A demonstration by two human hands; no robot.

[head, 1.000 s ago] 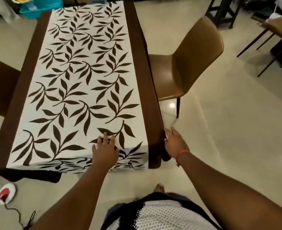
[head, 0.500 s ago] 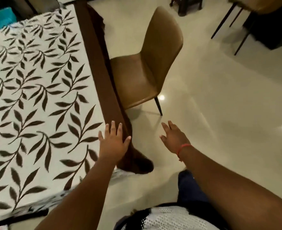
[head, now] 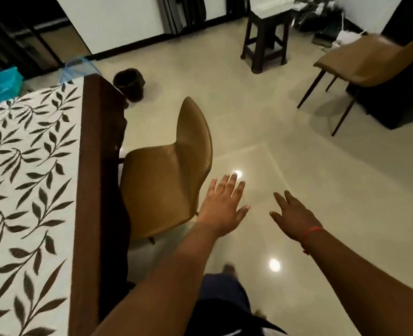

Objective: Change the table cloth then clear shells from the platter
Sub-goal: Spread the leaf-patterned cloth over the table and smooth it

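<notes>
Leaf-print table cloth lies flat over the brown table at left, so the cloth step looks done. No platter or shells in view; that part is left. Tan chair just beside the table. Left hand and right hand both hover over the floor, fingers spread, holding nothing.

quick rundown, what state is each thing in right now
left hand: open, fingers spread, holds nothing
right hand: open, holds nothing
leaf-print cloth: spread flat on the table
table: covered, brown border showing along the edge
near chair: upright, pushed up to the table
far chair: upright, apart from the table
stool: upright, white thing on top
</notes>
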